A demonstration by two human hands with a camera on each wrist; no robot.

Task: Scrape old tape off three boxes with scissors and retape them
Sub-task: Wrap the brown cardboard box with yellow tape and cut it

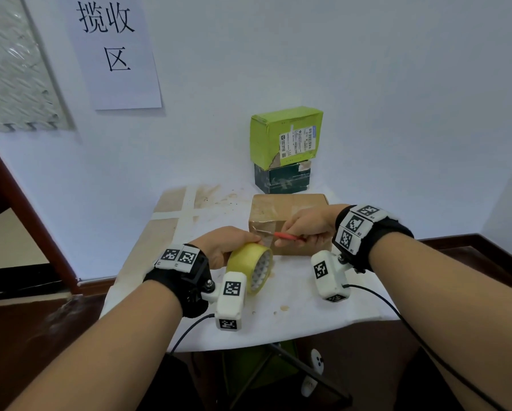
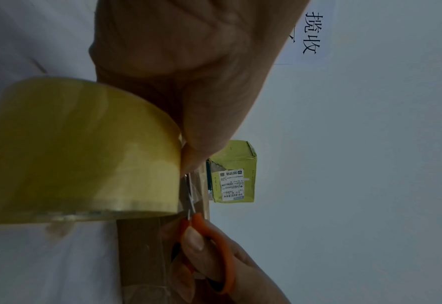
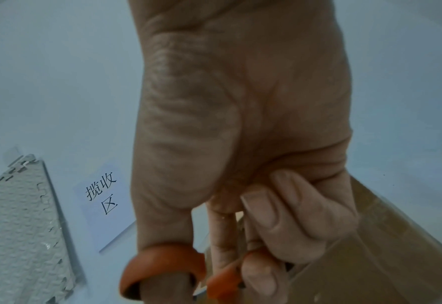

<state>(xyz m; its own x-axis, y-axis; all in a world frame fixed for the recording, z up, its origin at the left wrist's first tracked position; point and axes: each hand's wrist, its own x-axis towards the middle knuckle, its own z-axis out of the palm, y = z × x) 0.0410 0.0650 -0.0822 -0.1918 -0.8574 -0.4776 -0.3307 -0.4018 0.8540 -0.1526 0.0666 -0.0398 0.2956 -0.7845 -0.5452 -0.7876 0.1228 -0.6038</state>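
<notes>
A person works at a white-covered desk (image 1: 293, 307) set against a pale wall, retaping a brown cardboard box (image 1: 281, 215) that sits on the desk just in front of two other boxes stacked against the wall, a green box (image 1: 266, 134) with a shipping label on top of a dark box (image 1: 278, 179). The left hand (image 1: 222, 247) grips a roll of yellowish packing tape (image 1: 249, 266), held just off the near face of the brown box with a clear strip stretched from the roll to the cardboard. The right hand (image 1: 305, 226) has thumb and fingers through the orange handles of a pair of scissors (image 1: 284, 236), whose blades reach across that strip between roll and box; the left wrist view shows the blades (image 2: 190, 202) right at the edge of the roll. The step in hand looks to be cutting the fresh strip free, which would put the work on the taping half of this box; whether the two stacked boxes have been handled cannot be told, though torn patches show on both. The next move calls for keeping the strip taut, closing the blades cleanly through it, then pressing the loose end flat on the cardboard. A paper sign (image 1: 115, 48) with printed characters hangs on the wall to the left.
</notes>
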